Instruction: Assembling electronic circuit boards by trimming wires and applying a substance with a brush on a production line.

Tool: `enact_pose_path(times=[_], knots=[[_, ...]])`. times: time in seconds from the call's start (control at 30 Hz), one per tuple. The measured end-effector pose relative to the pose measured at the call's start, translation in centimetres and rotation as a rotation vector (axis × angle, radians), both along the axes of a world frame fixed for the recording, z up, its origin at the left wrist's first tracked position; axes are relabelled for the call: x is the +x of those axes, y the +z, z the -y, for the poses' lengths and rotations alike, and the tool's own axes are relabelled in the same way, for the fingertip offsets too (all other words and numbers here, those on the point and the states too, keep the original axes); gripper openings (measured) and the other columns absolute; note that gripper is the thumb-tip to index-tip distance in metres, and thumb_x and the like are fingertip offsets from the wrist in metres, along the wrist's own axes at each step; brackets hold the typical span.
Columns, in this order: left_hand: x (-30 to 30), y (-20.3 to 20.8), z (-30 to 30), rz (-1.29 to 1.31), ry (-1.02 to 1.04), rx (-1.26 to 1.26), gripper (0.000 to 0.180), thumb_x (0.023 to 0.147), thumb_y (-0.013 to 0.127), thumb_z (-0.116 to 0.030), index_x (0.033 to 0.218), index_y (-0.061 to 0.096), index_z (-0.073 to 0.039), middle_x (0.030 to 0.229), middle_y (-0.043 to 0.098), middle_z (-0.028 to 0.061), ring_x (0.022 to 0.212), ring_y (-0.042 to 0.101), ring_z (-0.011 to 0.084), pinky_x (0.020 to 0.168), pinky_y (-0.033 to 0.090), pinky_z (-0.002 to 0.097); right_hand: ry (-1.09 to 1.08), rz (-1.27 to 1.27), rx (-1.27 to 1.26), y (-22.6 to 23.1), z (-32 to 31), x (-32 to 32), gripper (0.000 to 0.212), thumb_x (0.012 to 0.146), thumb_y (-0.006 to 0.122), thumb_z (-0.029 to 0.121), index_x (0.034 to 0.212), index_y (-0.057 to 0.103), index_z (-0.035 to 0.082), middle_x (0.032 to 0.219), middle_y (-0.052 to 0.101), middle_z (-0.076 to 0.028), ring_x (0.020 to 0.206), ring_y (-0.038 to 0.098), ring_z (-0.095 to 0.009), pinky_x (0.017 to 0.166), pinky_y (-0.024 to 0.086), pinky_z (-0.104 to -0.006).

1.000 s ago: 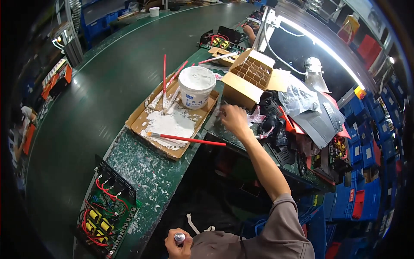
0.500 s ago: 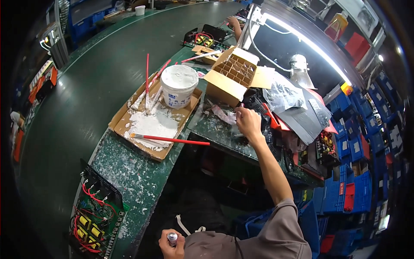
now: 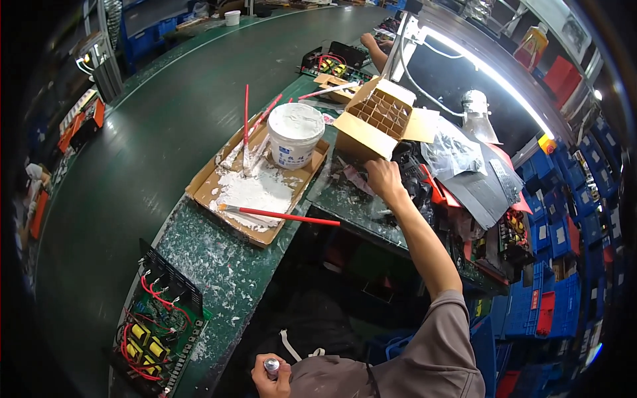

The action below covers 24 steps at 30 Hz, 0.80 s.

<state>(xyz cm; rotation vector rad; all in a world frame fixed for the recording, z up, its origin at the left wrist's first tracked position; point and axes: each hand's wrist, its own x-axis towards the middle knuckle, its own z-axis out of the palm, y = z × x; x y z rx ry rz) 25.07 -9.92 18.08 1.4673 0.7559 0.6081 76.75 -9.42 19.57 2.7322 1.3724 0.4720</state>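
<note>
Low in the view, my left hand (image 3: 271, 379) is closed around a slim object with a rounded silver end (image 3: 271, 365); the rest of it is hidden in the fist. My right hand (image 3: 383, 178) reaches forward over the green bench, its fingers curled together at the near side of an open cardboard box (image 3: 361, 138) with a grid of dividers. Whatever those fingers hold, if anything, is out of sight. Just left of them lies a crumpled pinkish-white scrap (image 3: 357, 178). Black parts (image 3: 410, 164) and a red-orange handled tool (image 3: 434, 187) lie to their right.
A white bucket of paste (image 3: 296, 136) stands in a smeared cardboard tray (image 3: 199, 184), with several red-handled brushes, one (image 3: 285, 215) jutting past the edge. A circuit board (image 3: 156, 331) sits front left. Beyond, a co-worker's hand (image 3: 369, 41) shows. Blue bins (image 3: 531, 298) line the right.
The whole view has shifted, so the bench things appear farther right. My right hand has moved left, in against the box's near side. My left hand keeps its grip on the silver-ended object.
</note>
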Motion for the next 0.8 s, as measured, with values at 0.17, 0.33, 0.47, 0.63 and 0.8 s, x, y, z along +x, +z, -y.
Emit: enact_pose_path(times=[0.17, 0.33, 0.47, 0.63, 0.8], knots=[[0.0, 0.0, -0.1, -0.092, -0.047, -0.012, 0.017, 0.091, 0.061, -0.017, 0.093, 0.051, -0.003, 0.073, 0.052, 0.0020, 0.062, 0.050, 0.0093, 0.058, 0.043, 0.0221, 0.021, 0.045, 0.054, -0.2, -0.4, 0.2, 0.015, 0.077, 0.055, 0.008, 0.081, 0.069, 0.009, 0.076, 0.067, -0.015, 0.074, 0.067, -0.031, 0.063, 0.052, -0.0417], [0.5, 0.2, -0.1, -0.089, -0.067, -0.028, 0.014, 0.092, 0.060, -0.014, 0.093, 0.050, -0.004, 0.073, 0.050, 0.0015, 0.062, 0.049, 0.0090, 0.056, 0.042, 0.0218, -0.049, -0.020, -0.023, 1.0, -1.3, -0.7, 0.011, 0.077, 0.055, 0.008, 0.078, 0.067, 0.006, 0.080, 0.068, -0.015, 0.078, 0.067, -0.031, 0.065, 0.051, -0.0422], [0.9, 0.2, 0.1, -0.052, -0.060, -0.051, 0.013, 0.091, 0.059, -0.012, 0.094, 0.050, -0.004, 0.072, 0.049, 0.0012, 0.061, 0.049, 0.0088, 0.056, 0.041, 0.0217, -0.028, -0.025, 0.044, 0.9, -1.3, -0.3, 0.010, 0.075, 0.058, 0.007, 0.078, 0.067, 0.005, 0.082, 0.068, -0.016, 0.083, 0.067, -0.032, 0.069, 0.052, -0.0429], [1.3, 0.0, 0.3, -0.102, -0.070, -0.033, 0.013, 0.091, 0.060, -0.011, 0.095, 0.050, -0.004, 0.073, 0.049, 0.0015, 0.062, 0.048, 0.0086, 0.057, 0.041, 0.0212, -0.035, 0.081, 0.007, 0.1, -1.8, 1.1, 0.012, 0.071, 0.061, 0.008, 0.078, 0.069, 0.003, 0.083, 0.068, -0.017, 0.084, 0.067, -0.032, 0.073, 0.053, -0.0421], [1.0, -1.2, 0.4, -0.003, -0.038, -0.024, 0.023, 0.090, 0.062, -0.019, 0.093, 0.048, -0.002, 0.070, 0.051, 0.0047, 0.055, 0.051, 0.0110, 0.052, 0.042, 0.0229, -0.076, 0.027, 0.052, 2.5, -0.8, 0.5, 0.018, 0.067, 0.068, 0.015, 0.078, 0.069, 0.002, 0.080, 0.068, -0.017, 0.077, 0.067, -0.034, 0.067, 0.054, -0.0428]])
